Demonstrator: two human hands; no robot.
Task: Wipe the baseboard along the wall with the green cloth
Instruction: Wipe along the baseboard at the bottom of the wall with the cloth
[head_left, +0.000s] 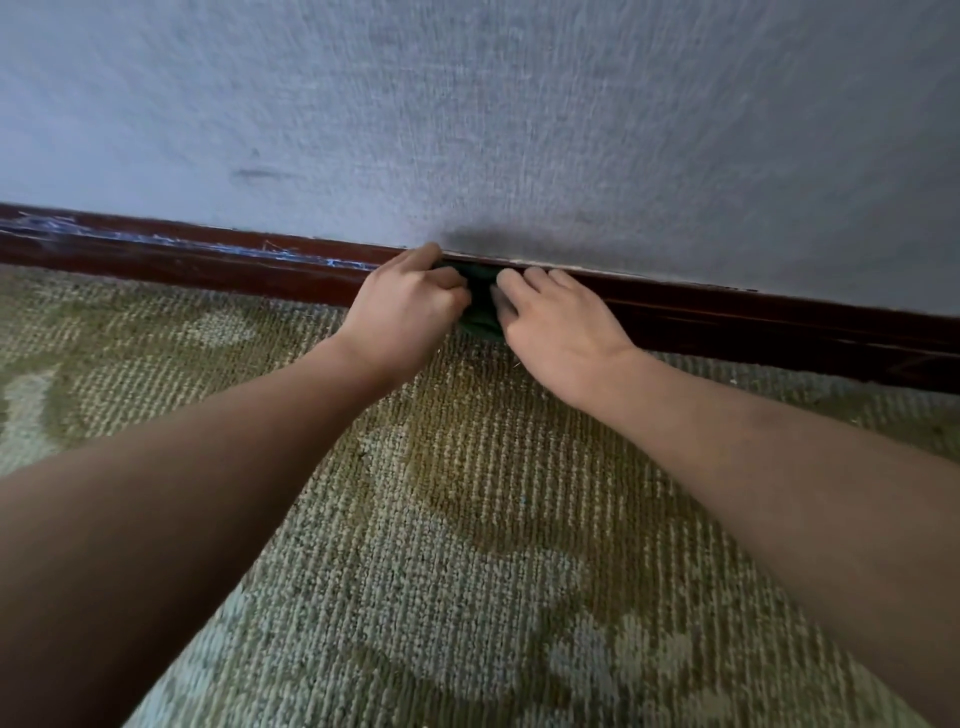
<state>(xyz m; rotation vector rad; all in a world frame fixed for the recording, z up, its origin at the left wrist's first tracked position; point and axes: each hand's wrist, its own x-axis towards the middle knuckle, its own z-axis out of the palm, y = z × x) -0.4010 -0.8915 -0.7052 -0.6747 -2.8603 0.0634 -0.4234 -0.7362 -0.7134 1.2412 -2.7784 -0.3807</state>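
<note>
My left hand (402, 306) was bunched against the front of the dark brown baseboard (208, 265), its fingers (448, 297) curled tight round the green cloth (480, 309), with the thumb reaching up to the baseboard's top edge. My right hand (558, 325) lay just beside it along the baseboard, fingers (519, 290) nearly straight and flat, their tips resting on the cloth's other side and holding it against the wood without closing round it. The cloth sat wadded between the two hands, pressed to the baseboard's face, most of it hidden, its lower edge hanging down to where the baseboard met the carpet (467, 519). Further along the baseboard from my left hand, pale bluish scratches (171, 241) ran along its upper edge. Above the baseboard rose the grey textured wall (519, 114), carrying a dark smudge (257, 174).
</note>
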